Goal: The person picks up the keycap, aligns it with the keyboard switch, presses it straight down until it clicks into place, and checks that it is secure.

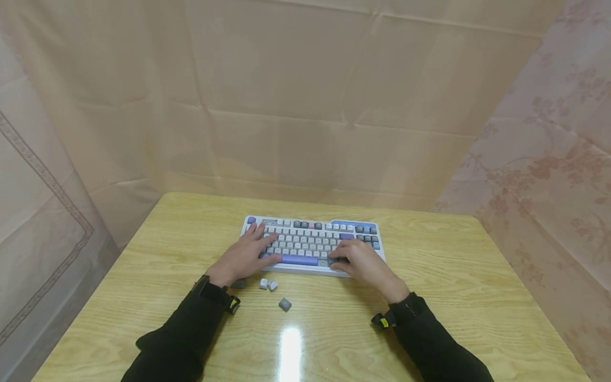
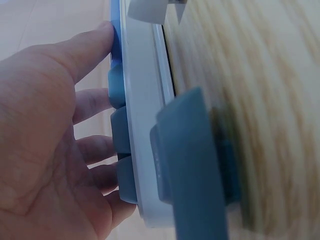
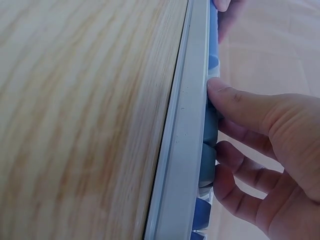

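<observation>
A white mechanical keyboard [image 1: 305, 239] with white, grey and purple keycaps lies on the table. My left hand [image 1: 245, 254] is spread over its left end, fingers on the keys and thumb on the purple space bar [image 1: 299, 260]. Over the lower right keys, my right hand [image 1: 360, 261] has its fingers curled. In the right wrist view, its thumb [image 3: 235, 100] presses the front of a dark keycap beside the space bar, with the index finger behind it; they pinch that keycap, which the thumb mostly hides.
In front of the keyboard lie loose keycaps: two white keycaps [image 1: 263, 284] side by side, a grey keycap [image 1: 285, 304] nearer me, and a dark keycap [image 1: 239, 283] by my left wrist. The wooden table [image 1: 444, 276] meets a beige cloth [image 1: 286, 106] at the back.
</observation>
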Demonstrator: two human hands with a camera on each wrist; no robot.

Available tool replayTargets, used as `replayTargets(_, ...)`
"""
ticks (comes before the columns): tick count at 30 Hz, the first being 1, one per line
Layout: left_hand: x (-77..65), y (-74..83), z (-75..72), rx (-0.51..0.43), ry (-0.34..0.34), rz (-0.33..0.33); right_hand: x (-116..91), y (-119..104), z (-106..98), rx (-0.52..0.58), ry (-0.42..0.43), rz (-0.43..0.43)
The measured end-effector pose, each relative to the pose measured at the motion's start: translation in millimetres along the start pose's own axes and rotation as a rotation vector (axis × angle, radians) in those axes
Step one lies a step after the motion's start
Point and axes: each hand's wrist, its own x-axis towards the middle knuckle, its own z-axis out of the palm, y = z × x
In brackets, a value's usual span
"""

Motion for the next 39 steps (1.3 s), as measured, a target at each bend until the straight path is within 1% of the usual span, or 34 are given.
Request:
replayTargets(6,0.3,-0.7,0.3,0.007,-0.004,-0.004,0.4,-0.2,0.3,-0.01,-0.02,0.01)
replayTargets(16,-0.1,-1.1,1.1,-0.005,0.001,-0.003,-1.4,-1.0,-1.9,-0.012,-0.029,-0.041)
replayTargets(25,-0.4,0.8,-0.4,-0.012,0.006,-0.001,-0.6,-2.5,-2.3,0.004,-0.022,0.013)
replayTargets(27,-0.5,1.2,-1.0,-0.008,0.007,-0.001,-0.6,-2.3,-2.4,0.008,-0.02,0.014)
replayTargets(34,-0.6,1.9,-1.2,0.0,0.0,-0.006,-1.5,-1.1,-2.8,0.016,-0.02,-0.024)
replayTargets(39,-0.4,1.7,-1.0,0.001,0.0,-0.006,-1.1,-0.7,-2.9,0.024,-0.035,-0.009)
